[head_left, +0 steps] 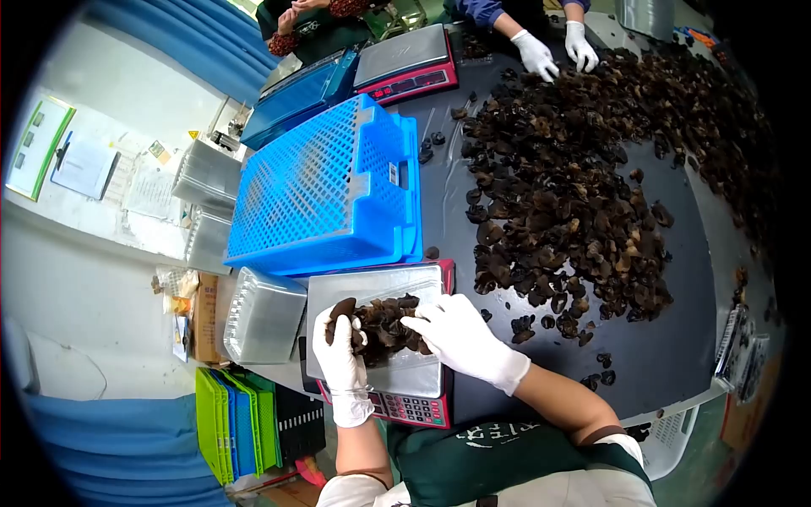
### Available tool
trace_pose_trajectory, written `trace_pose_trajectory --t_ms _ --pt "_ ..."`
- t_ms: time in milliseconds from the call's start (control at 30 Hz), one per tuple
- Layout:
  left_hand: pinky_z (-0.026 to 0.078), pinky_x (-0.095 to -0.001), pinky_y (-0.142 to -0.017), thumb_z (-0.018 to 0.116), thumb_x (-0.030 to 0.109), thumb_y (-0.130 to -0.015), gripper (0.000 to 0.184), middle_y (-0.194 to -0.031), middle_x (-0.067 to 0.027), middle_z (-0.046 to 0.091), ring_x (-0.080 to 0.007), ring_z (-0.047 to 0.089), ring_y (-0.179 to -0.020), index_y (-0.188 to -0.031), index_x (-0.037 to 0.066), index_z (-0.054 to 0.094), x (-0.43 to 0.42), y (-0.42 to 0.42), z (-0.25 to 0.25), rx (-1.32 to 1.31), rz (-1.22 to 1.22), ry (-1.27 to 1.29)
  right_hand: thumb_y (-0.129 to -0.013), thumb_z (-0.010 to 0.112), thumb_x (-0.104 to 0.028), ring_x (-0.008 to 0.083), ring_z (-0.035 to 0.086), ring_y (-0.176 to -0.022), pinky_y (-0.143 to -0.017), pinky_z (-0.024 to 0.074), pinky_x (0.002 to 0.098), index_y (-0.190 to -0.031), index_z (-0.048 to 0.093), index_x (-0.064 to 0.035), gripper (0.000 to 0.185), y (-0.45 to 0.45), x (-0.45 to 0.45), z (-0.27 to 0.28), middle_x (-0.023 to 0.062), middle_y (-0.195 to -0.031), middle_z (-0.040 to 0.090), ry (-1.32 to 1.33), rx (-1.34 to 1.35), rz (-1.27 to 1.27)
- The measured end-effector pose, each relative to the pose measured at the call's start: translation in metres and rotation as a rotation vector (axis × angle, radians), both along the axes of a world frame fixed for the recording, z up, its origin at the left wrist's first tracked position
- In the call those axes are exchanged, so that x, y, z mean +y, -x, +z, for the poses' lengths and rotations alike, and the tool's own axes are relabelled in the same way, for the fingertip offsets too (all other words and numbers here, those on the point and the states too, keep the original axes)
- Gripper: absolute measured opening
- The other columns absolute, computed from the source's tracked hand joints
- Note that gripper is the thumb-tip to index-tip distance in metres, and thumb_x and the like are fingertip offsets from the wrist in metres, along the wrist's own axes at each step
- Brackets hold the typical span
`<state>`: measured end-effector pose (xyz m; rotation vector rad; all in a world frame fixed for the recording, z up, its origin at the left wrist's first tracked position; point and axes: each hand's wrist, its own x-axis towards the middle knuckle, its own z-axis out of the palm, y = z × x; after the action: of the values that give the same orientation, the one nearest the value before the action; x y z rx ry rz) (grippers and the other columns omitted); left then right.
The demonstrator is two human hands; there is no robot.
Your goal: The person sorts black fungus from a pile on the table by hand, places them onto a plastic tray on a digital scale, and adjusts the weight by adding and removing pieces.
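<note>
A heap of dark wood ear mushrooms (384,328) lies on the metal plate of a red-bodied scale (428,282) in front of me; whether a clear tray sits beneath it, I cannot tell. My left hand (340,359), in a white glove, is at the heap's left side, closed on a brown wood ear piece that sticks up between thumb and fingers. From the right, my white-gloved right hand (465,340) reaches in, fingers bent and pressed against the mushrooms at the heap's edge. Its fingertips are partly hidden among the pieces.
Behind the scale stands an upturned blue crate (296,190). A large spread of wood ears (574,228) covers the dark tabletop (684,355) to the right. Clear plastic trays (263,317) are stacked left. Across the table, a co-worker's gloved hands (536,56) touch the pile near a second scale (404,63).
</note>
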<state>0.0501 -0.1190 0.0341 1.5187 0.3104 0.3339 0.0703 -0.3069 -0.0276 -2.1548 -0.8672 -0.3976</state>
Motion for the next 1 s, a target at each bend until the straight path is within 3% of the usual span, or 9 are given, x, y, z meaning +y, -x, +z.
trace_pose_trajectory --t_ms 100,267,333,433,500,633,733,833,1000 --pt "0.044 -0.0202 -0.057 0.059 0.007 -0.093 0.018 -0.094 -0.0062 0.063 -0.0071 0.054 -0.070 -0.109 0.001 0.061 -0.009 -0.002 -0.001 -0.029 0.041 -0.087 -0.076 0.063 -0.017 0.0225 0.053 -0.090 -0.082 0.0395 0.0346 -0.100 0.066 -0.0093 0.025 -0.011 0.008 -0.002 0.0042 -0.087 0.059 0.213 -0.021 0.080" --pt "0.048 -0.0278 -0.081 0.062 0.000 -0.085 0.015 -0.101 -0.0071 0.062 -0.0160 0.059 -0.089 -0.100 0.003 0.063 -0.018 -0.006 -0.018 -0.141 -0.143 -0.591 -0.076 0.068 -0.009 0.0248 0.064 -0.074 -0.069 0.0507 0.0347 -0.086 0.067 -0.0052 0.011 -0.007 -0.046 0.023 0.0091 -0.083 0.067 -0.482 0.235 0.026" --pt "0.048 -0.0311 -0.080 0.066 -0.002 -0.080 0.017 -0.100 -0.0109 0.059 -0.0235 0.061 -0.089 -0.095 0.005 0.065 -0.035 -0.008 -0.015 -0.192 -0.260 -0.843 -0.077 0.065 -0.004 0.0168 0.063 -0.082 -0.073 0.0495 0.0282 -0.091 0.065 -0.0004 0.014 0.013 -0.092 0.024 0.0078 -0.092 0.066 -0.642 0.723 0.054" --pt "0.043 -0.0412 -0.086 0.072 0.022 -0.081 0.025 -0.103 -0.0107 0.056 -0.0303 0.053 -0.097 -0.101 0.010 0.065 -0.046 -0.011 -0.026 -0.168 -0.425 -1.264 -0.080 0.053 -0.001 0.0176 0.062 -0.088 -0.081 0.0496 0.0300 -0.097 0.063 0.0018 0.019 0.055 -0.156 -0.015 0.0105 -0.100 0.064 -1.136 1.185 0.211" --pt "0.035 -0.0475 -0.093 0.066 0.051 -0.078 0.056 -0.111 -0.0137 0.053 -0.0353 0.046 -0.105 -0.118 0.011 0.060 -0.051 -0.013 -0.024 -0.116 -0.554 -1.463 -0.081 0.048 0.001 0.0182 0.062 -0.091 -0.086 0.0494 0.0316 -0.099 0.062 0.0024 0.024 0.092 -0.195 -0.020 0.0121 -0.100 0.064 -1.136 1.393 0.199" --pt "0.035 -0.0516 -0.096 0.062 0.069 -0.070 0.084 -0.121 -0.0188 0.051 -0.0401 0.044 -0.114 -0.124 0.005 0.056 -0.054 -0.013 -0.009 -0.104 -0.612 -1.537 -0.093 0.056 -0.019 0.0186 0.064 -0.093 -0.086 0.0495 0.0297 -0.110 0.063 0.0037 0.029 0.159 -0.248 -0.021 0.0125 -0.104 0.068 -0.292 1.462 0.339" --pt "0.034 -0.0530 -0.103 0.072 0.067 -0.060 0.096 -0.131 -0.0227 0.045 -0.0408 0.041 -0.122 -0.129 0.003 0.052 -0.068 0.001 0.006 -0.118 -0.513 -1.594 -0.089 0.061 -0.026 0.0230 0.066 -0.085 -0.078 0.0502 0.0333 -0.098 0.068 -0.0014 0.027 0.186 -0.253 0.017 0.0131 -0.096 0.069 -0.100 1.470 -0.212" --pt "0.035 -0.0500 -0.101 0.076 0.052 -0.071 0.074 -0.128 -0.0200 0.046 -0.0381 0.043 -0.119 -0.124 0.004 0.056 -0.108 0.015 0.011 -0.135 -0.667 -1.227 -0.082 0.066 -0.024 0.0308 0.064 -0.085 -0.075 0.0520 0.0382 -0.100 0.065 -0.0040 0.027 0.200 -0.248 -0.015 0.0141 -0.093 0.063 -0.161 1.007 -0.685" --pt "0.042 -0.0425 -0.095 0.072 0.025 -0.079 0.047 -0.118 -0.0159 0.054 -0.0341 0.050 -0.111 -0.122 0.008 0.059 -0.174 0.019 -0.043 -0.189 -1.016 -1.112 -0.064 0.082 -0.041 0.0333 0.057 -0.100 -0.077 0.0554 0.0390 -0.140 0.040 -0.0083 0.093 0.182 -0.216 -0.030 0.0166 -0.121 0.048 0.283 0.742 -0.736"
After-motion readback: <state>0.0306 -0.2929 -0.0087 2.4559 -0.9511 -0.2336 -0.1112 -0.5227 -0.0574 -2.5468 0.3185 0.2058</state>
